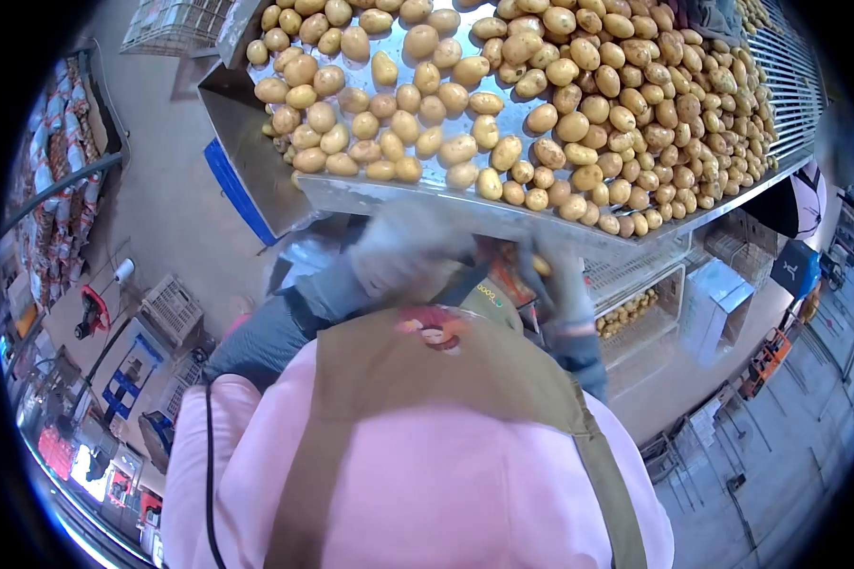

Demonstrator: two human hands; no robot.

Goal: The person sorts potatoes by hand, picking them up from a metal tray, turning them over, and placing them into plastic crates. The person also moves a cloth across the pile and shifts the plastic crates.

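Note:
Many potatoes point(588, 104) lie on a sloping metal tray point(380, 192) in front of the body, loose on the left and heaped on the right. My left hand point(413, 248), in a pale glove, is just below the tray's near edge; motion smears its fingers. My right hand point(564, 284), also gloved and blurred, is lower on the right, beside a single potato point(541, 265). Whether that hand grips the potato cannot be made out. Between the hands, close to the apron point(427, 379), is a partly hidden reddish printed bag point(509, 275).
Below the tray on the right, a crate point(669, 313) holds potatoes, with a white box point(716, 308) beside it. A blue-edged metal panel point(239, 194) stands left of the tray. Filled sacks point(62, 180) and a plastic crate point(173, 308) are farther left. Metal bars point(795, 90) adjoin the tray's right end.

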